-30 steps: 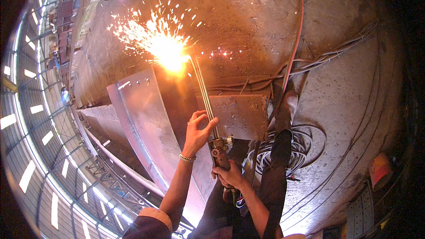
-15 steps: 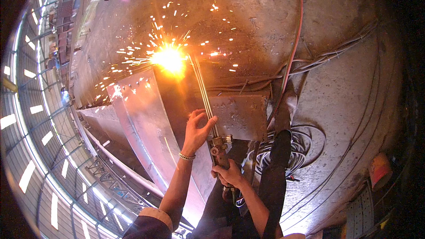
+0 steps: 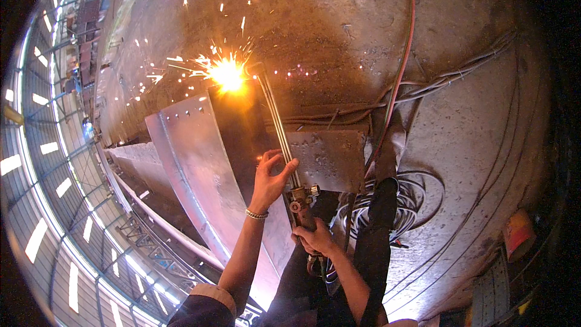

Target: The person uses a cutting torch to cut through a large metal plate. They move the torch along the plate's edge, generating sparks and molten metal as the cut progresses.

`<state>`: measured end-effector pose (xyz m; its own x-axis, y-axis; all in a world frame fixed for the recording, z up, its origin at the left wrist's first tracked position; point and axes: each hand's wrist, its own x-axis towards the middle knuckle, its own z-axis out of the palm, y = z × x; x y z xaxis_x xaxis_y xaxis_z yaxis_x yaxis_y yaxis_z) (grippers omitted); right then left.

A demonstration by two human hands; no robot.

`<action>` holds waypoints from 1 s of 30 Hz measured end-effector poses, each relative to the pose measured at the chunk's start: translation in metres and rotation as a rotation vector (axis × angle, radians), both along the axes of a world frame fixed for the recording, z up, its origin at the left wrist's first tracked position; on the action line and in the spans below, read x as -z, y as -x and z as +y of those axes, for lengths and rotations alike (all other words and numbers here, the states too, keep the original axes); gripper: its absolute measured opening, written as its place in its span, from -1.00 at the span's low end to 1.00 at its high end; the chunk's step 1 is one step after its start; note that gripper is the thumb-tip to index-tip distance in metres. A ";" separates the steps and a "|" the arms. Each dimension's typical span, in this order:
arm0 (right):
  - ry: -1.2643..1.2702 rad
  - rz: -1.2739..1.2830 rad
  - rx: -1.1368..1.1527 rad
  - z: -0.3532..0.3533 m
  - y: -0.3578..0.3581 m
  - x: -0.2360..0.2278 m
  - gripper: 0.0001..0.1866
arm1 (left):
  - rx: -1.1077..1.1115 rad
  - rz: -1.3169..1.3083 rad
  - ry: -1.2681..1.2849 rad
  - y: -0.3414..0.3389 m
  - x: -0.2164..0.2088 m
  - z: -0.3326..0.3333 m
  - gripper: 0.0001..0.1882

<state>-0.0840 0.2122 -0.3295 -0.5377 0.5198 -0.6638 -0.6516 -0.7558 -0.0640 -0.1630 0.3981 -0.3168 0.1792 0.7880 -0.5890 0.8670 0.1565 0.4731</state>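
Observation:
A cutting torch (image 3: 278, 124) with long, thin metal tubes slants up and left across the middle. My right hand (image 3: 316, 239) is wrapped round its handle, just below the valve knobs. Farther up, my left hand (image 3: 270, 180), with a bracelet at the wrist, rests at the tubes with its thumb across them and its fingers curled. A bright glare with flying sparks (image 3: 227, 75) hides the torch's tip and the spot it meets, at the far end of a dark steel piece (image 3: 237, 133). Left of that lies a long, bent steel plate (image 3: 196, 160).
A flat steel plate (image 3: 327, 158) lies right of the torch. Coiled hoses (image 3: 417, 203) sit beside my leg (image 3: 378, 224). A red hose (image 3: 407, 42) and bundled cables (image 3: 451, 75) cross the floor. A reddish container (image 3: 518, 235) stands at the far right.
The glare has shrunk and shifted slightly left and up, with fewer sparks. The torch's far end has moved slightly the same way. Both hands keep their places on the torch.

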 end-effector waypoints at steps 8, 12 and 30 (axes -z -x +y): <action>0.011 0.017 0.018 -0.003 0.000 0.002 -0.83 | -0.009 0.021 0.016 -0.004 -0.002 0.000 -0.60; 0.029 0.041 0.016 -0.002 -0.005 0.000 -0.83 | -0.011 0.021 0.009 -0.005 -0.003 -0.001 -0.61; 0.012 0.045 0.030 0.001 -0.010 -0.001 -0.83 | -0.019 -0.014 -0.051 0.000 0.006 -0.003 -0.54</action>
<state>-0.0745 0.2137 -0.3289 -0.5518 0.5280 -0.6455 -0.6758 -0.7366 -0.0247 -0.1629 0.3948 -0.3229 0.1720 0.8202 -0.5456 0.8572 0.1483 0.4932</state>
